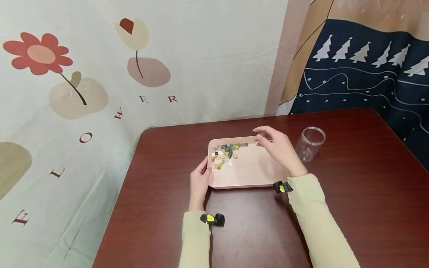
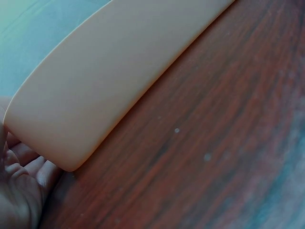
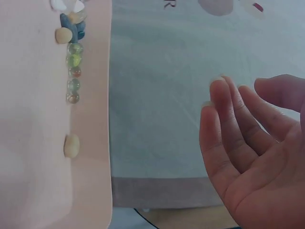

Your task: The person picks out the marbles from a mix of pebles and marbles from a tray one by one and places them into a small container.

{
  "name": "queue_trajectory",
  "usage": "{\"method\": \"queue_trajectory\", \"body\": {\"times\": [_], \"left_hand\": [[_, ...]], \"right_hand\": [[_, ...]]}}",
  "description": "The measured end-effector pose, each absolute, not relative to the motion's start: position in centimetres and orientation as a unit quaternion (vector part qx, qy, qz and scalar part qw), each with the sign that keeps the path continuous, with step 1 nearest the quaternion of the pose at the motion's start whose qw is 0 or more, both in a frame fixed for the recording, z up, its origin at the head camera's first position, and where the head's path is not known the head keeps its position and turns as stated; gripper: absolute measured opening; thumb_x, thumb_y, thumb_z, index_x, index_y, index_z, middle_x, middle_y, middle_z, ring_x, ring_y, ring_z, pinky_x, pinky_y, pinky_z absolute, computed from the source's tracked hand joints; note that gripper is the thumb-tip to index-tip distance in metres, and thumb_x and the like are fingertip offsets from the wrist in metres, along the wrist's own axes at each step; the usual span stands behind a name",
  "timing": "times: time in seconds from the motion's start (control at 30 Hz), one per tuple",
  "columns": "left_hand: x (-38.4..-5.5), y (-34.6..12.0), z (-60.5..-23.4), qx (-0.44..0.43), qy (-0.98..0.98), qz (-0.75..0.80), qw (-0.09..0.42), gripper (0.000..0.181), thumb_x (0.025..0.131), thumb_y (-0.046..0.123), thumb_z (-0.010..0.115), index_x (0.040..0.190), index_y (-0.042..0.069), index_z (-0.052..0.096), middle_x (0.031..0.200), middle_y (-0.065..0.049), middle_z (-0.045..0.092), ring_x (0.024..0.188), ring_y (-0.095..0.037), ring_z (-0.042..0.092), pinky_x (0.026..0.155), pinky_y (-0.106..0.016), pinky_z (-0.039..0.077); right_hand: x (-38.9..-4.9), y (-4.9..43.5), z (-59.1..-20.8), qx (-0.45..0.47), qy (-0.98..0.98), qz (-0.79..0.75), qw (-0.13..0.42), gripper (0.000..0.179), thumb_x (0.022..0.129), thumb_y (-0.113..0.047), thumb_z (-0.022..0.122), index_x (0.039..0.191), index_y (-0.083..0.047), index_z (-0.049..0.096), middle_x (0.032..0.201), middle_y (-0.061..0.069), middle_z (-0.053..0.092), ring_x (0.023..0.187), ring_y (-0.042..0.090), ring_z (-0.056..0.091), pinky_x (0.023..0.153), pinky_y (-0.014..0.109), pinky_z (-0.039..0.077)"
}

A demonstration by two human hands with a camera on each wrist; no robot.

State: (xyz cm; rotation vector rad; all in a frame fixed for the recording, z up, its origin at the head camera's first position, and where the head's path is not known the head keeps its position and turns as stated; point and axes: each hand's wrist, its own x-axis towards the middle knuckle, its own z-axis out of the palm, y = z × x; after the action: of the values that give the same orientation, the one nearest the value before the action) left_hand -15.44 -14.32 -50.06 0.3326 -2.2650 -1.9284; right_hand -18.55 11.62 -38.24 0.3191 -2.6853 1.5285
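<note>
A shallow pink tray [image 1: 251, 173] lies on the table, with a cluster of stones [image 1: 220, 153] and glass marbles in its far left part. In the right wrist view, several marbles [image 3: 74, 71] form a row along the far wall, and one pale stone [image 3: 72, 146] lies apart from them. My left hand [image 1: 199, 182] grips the tray's left side, thumb at the rim and fingers against the outside. Over the tray's far right part hovers my right hand [image 1: 279, 150], its fingers loosely bent and nothing between them.
A clear plastic jar [image 1: 311, 144] stands on the dark red wooden table [image 1: 157, 193], just right of the tray. Behind the table hangs a pale cloth [image 1: 214, 67] with flower prints, and a navy cloth [image 1: 358, 83] with white trees is at the right.
</note>
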Motion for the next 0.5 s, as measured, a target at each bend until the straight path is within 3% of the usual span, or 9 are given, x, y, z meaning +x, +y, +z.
{"method": "queue_trajectory", "body": {"times": [0.27, 0.5], "left_hand": [[-15.8, -14.4, -50.1, 0.113, -0.753, -0.645, 0.069, 0.037, 0.086, 0.012, 0.056, 0.123, 0.021, 0.056, 0.122, 0.006, 0.053, 0.113, -0.004, 0.046, 0.09, -0.023, 0.039], [-15.1, -14.2, -48.7, 0.114, -0.745, -0.656, 0.052, 0.039, 0.087, 0.008, 0.055, 0.125, 0.014, 0.054, 0.125, -0.001, 0.052, 0.115, -0.009, 0.044, 0.092, -0.025, 0.038]], "right_hand": [[-20.8, 11.9, -39.0, 0.123, -0.842, 0.523, -0.035, 0.024, 0.091, -0.023, 0.051, 0.114, -0.018, 0.057, 0.096, 0.012, 0.062, 0.08, 0.02, 0.06, 0.076, 0.036, 0.049], [-22.4, 11.6, -40.2, 0.125, -0.856, 0.497, -0.071, 0.023, 0.091, -0.018, 0.05, 0.112, -0.015, 0.057, 0.092, 0.008, 0.062, 0.078, 0.019, 0.06, 0.072, 0.032, 0.05]]}}
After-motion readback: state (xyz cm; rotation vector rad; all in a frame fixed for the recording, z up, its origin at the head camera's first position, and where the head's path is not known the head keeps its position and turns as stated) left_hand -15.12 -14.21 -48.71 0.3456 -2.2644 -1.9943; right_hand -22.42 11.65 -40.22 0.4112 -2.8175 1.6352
